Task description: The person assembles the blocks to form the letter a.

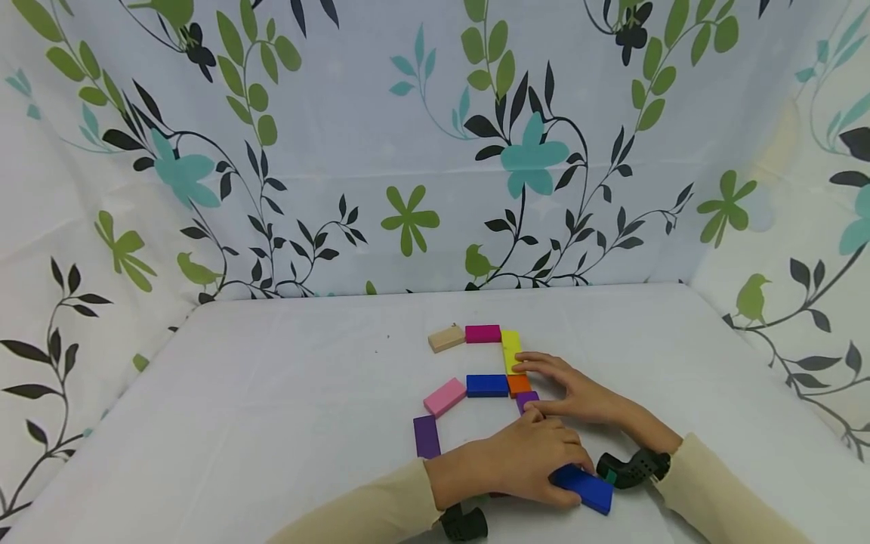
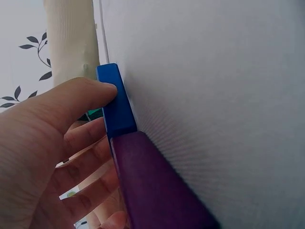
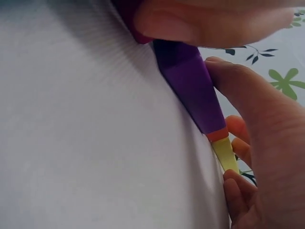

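Observation:
In the head view, my left hand [image 1: 519, 461] pinches a blue block [image 1: 590, 493] at the lower right of a curving row of flat blocks. The left wrist view shows the thumb on the blue block's near face, fingers behind it, and a dark purple block [image 2: 152, 183] against its end. My right hand [image 1: 578, 393] lies along the row's right side, fingertips at the yellow block [image 1: 511, 347] and thumb beside a purple block [image 1: 526, 399]. An orange block [image 1: 519, 385] sits between those two. My left hand hides part of the row.
Toward the left of the row lie a blue block [image 1: 486, 385], a pink block [image 1: 445, 397] and a dark purple block [image 1: 427, 437]. A magenta block [image 1: 482, 333] and a tan block [image 1: 446, 338] lie farther back. The white table [image 1: 306, 393] meets a patterned cloth [image 1: 326, 151].

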Tool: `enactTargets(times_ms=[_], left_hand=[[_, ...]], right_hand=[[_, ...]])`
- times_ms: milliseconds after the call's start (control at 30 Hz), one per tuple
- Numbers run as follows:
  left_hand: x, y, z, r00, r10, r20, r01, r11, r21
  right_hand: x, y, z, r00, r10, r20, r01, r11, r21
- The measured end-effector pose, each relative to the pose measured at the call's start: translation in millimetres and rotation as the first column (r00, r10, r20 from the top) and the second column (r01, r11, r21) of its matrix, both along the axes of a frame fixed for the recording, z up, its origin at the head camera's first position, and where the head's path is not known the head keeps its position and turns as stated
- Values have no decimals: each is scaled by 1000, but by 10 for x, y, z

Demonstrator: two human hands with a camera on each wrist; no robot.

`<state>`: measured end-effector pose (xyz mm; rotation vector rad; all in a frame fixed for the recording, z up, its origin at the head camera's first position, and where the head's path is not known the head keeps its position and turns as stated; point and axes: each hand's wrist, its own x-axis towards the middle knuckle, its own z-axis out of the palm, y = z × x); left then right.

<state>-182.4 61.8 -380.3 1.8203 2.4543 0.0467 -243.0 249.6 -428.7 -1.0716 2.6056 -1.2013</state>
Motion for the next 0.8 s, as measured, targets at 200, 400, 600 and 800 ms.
enactTargets(times_ms=[200, 400, 600, 800], left_hand=[[-13, -8, -7, 1000, 12, 2, -12, 1000, 9], [-17, -20, -24, 999, 32, 1, -32, 999, 19], [-11, -16, -33, 999, 49, -12, -48, 998, 41], [-12, -6, -31, 999, 51, -18, -50, 997, 51]], right_hand=[[-12, -14, 7, 1000, 21, 4, -21, 1000, -1], [-26, -26, -13, 1000, 20, 0, -20, 1000, 15], [-23, -15, -20, 1000, 17, 19, -18, 1000, 9], [-19, -5, 10, 1000, 23, 19, -24, 1000, 17]])
